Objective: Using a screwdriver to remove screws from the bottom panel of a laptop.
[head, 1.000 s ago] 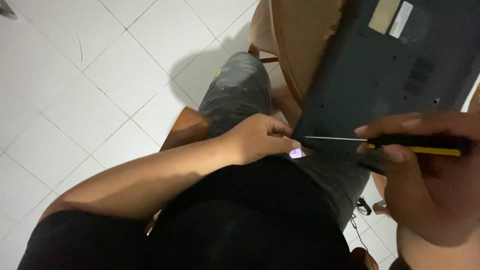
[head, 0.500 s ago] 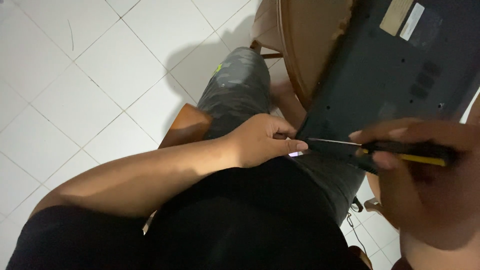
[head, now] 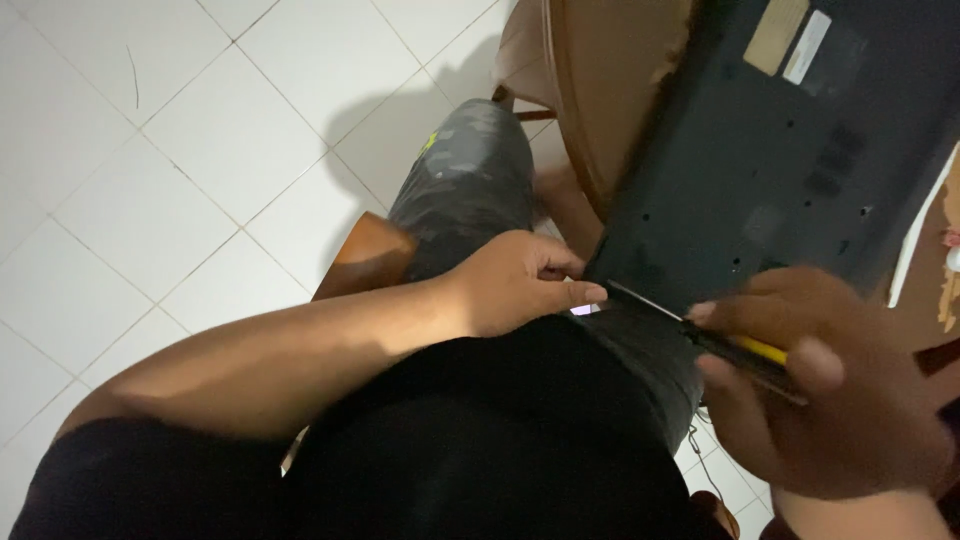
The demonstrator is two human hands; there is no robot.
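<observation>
Right hand clamped on slim yellow-and-black screwdriver, left hand (fingers pinched together) at upturned dark plastic laptop base.

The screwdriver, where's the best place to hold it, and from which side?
Hold the screwdriver by its thick black-and-yellow handle, coming from the right, as the right hand does. The thin metal shaft points left toward the corner of the upturned laptop, where the left hand pinches the edge, so that end should probably stay free. The handle is wider, likely easier for fingers to wrap and twist.
</observation>
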